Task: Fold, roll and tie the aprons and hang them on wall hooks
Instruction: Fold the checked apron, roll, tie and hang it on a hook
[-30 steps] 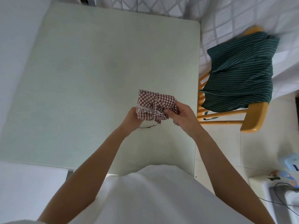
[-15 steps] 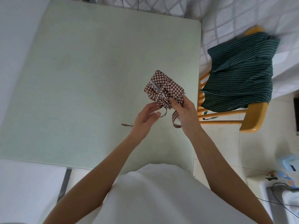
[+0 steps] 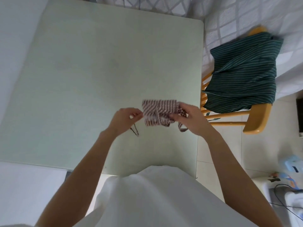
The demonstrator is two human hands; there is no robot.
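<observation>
Two hands tying a rolled apron bundle above a pale green table.

The right hand (image 3: pixel 191 117) grips the rolled red-and-white checked cloth apron (image 3: pixel 158 113), held above the pale green rectangular table (image 3: pixel 98 66) near its right edge. The left hand (image 3: pixel 124 118) pinches a thin tie string (image 3: pixel 135 131). Rolling looks done; knotting and hanging remain. A dark green striped apron (image 3: pixel 242 74), unfolded, waits on the yellow wooden chair (image 3: pixel 255 118) right of the table.

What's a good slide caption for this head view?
Both hands tie a rolled checked apron above the table.
</observation>
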